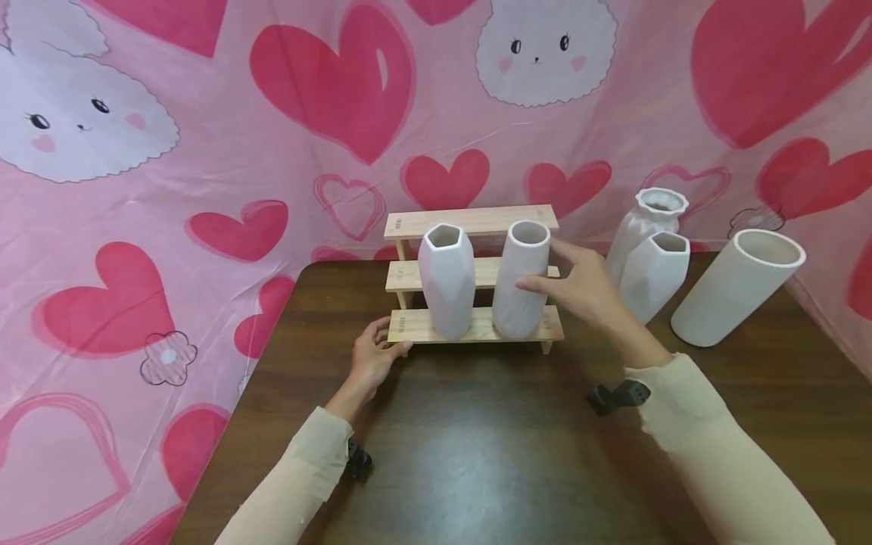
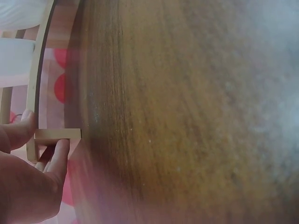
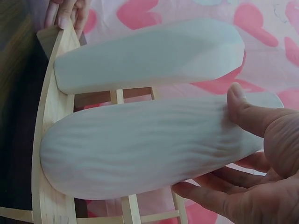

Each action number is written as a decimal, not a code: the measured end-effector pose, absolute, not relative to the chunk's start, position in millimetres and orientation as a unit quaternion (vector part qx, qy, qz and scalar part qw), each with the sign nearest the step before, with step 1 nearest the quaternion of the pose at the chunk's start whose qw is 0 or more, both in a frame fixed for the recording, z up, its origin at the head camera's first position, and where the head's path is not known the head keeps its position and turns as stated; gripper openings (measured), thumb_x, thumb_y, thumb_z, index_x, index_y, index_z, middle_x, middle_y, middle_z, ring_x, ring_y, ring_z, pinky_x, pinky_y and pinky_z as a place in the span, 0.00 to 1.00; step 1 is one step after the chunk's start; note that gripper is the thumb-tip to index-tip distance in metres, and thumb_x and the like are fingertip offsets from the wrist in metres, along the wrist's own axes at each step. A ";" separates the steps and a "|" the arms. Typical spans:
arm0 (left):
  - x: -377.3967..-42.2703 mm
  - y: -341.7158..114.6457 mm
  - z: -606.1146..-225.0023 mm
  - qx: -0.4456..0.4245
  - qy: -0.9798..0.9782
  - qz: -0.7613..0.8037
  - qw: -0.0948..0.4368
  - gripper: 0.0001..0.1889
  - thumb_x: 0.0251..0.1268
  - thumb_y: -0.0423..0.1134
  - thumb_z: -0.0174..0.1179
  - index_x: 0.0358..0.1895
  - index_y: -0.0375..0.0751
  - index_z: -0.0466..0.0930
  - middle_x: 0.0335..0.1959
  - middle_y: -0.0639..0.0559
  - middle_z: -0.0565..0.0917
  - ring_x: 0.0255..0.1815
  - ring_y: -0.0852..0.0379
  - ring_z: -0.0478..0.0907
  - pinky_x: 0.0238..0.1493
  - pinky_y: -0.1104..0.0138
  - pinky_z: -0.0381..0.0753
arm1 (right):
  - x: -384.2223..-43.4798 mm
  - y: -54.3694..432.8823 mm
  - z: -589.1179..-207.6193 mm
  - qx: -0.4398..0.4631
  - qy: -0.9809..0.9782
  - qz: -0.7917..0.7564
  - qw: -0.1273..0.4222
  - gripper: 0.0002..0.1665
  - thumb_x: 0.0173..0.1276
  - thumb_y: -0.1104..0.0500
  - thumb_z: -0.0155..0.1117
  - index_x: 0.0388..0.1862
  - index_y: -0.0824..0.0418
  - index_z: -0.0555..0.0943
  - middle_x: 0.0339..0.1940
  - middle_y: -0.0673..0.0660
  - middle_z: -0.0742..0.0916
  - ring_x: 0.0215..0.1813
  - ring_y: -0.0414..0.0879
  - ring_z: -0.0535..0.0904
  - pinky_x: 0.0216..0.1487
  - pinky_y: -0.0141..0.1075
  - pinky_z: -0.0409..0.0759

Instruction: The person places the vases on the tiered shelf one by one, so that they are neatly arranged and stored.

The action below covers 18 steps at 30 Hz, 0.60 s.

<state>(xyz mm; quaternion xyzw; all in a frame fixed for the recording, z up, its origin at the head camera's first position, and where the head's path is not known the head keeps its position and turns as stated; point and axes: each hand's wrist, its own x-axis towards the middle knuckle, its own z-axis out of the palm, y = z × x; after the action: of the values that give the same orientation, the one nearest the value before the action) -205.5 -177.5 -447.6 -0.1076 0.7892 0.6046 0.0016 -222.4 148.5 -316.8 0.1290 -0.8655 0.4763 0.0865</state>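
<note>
A three-tier wooden stand (image 1: 470,221) is on the table, with two white vases on its lowest step. The left one is a faceted vase (image 1: 446,284) with a five-sided mouth. Beside it is a round-mouthed textured vase (image 1: 519,291), its base at the step in the right wrist view. My right hand (image 1: 579,284) grips this textured vase near the top, thumb on the front and fingers around the far side. My left hand (image 1: 373,356) pinches the left end of the lowest step, thumb on its front edge and fingers underneath, as the left wrist view shows.
At the right of the brown wooden table (image 1: 463,454) stand a ruffled-rim white vase (image 1: 643,219), another faceted white vase (image 1: 654,276) and a wide white cylinder vase (image 1: 736,291). A pink heart-patterned cloth (image 1: 272,182) hangs behind the table.
</note>
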 end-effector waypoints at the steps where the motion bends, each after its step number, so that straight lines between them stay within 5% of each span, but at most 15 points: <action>1: -205.6 -177.5 -447.5 -0.107 0.789 0.605 0.001 0.32 0.58 0.32 0.68 0.66 0.44 0.67 0.53 0.44 0.81 0.57 0.48 0.77 0.47 0.62 0.79 | -221.9 150.0 -317.1 0.131 -0.861 0.483 0.087 0.44 0.51 0.45 0.78 0.67 0.50 0.74 0.56 0.57 0.83 0.53 0.53 0.80 0.50 0.48 0.79; 6: -204.3 -177.4 -447.9 -0.108 0.791 0.602 0.000 0.32 0.58 0.32 0.68 0.66 0.43 0.68 0.53 0.43 0.81 0.56 0.47 0.77 0.46 0.63 0.79 | -218.4 164.5 -316.5 0.133 -0.845 0.507 0.108 0.42 0.54 0.54 0.78 0.68 0.52 0.72 0.56 0.59 0.83 0.57 0.53 0.80 0.54 0.40 0.78; 12: -203.2 -177.4 -448.0 -0.111 0.793 0.598 0.001 0.32 0.58 0.32 0.68 0.66 0.44 0.68 0.52 0.44 0.81 0.56 0.47 0.77 0.48 0.61 0.79 | -211.3 186.4 -308.5 0.097 -0.859 0.489 0.113 0.40 0.57 0.52 0.75 0.69 0.54 0.71 0.59 0.58 0.81 0.59 0.52 0.78 0.54 0.29 0.73; 18: -203.8 -177.8 -445.6 -0.110 0.797 0.594 -0.001 0.32 0.57 0.32 0.68 0.66 0.44 0.68 0.52 0.44 0.81 0.58 0.47 0.76 0.50 0.59 0.78 | -206.6 200.9 -304.7 0.100 -0.842 0.511 0.139 0.39 0.56 0.59 0.76 0.67 0.58 0.73 0.56 0.60 0.83 0.52 0.39 0.81 0.50 0.22 0.75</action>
<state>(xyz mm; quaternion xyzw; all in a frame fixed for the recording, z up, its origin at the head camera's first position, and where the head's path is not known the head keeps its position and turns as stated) -203.8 -177.8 -445.6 -0.1102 0.7970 0.5938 -0.0010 -206.6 200.9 -304.7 0.1005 -0.8420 0.5115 0.1390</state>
